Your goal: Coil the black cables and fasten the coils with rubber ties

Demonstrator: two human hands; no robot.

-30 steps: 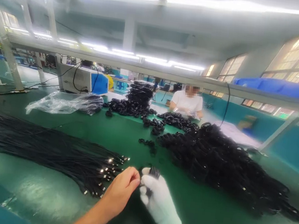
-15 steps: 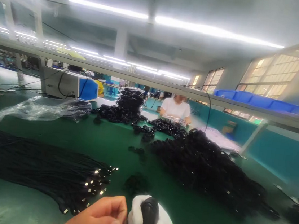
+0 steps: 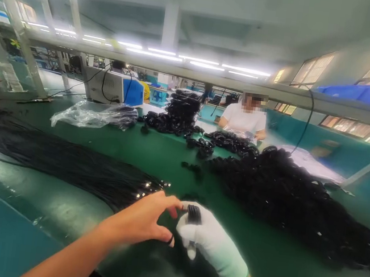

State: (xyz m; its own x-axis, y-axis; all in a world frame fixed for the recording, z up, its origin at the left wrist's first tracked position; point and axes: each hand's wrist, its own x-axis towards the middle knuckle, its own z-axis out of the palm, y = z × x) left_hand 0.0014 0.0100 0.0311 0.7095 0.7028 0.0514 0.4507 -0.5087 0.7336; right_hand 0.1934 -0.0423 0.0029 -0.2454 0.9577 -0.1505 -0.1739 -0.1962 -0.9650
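Two hands meet at the lower centre of the frame: one bare left hand [image 3: 141,221] and one right hand [image 3: 209,231] in a white glove. One coiled cable [image 3: 193,214] sits in the gloved grip, just right of lower centre; it is black, wound in several tight turns lying side by side, with a faint sheen along the ridges. The gloved fingers are clamped around it, hiding part of the loops. The left thumb and index finger are spread apart, the index tip close to the coil, though whether it touches cannot be told; one thin dark band [image 3: 171,239] crosses the thumb near its tip. One long bundle of straight black cables [image 3: 68,155], too many to count, runs from the left edge toward the centre, bright ends showing beside the left hand. One large heap of black coils [image 3: 275,199], also past counting, fills the right, and one tall stack [image 3: 184,107] rises at upper centre. One clear plastic bag [image 3: 87,114] and one grey-and-blue machine [image 3: 113,87] are at upper left; one person [image 3: 238,118] in white is at upper right of centre.
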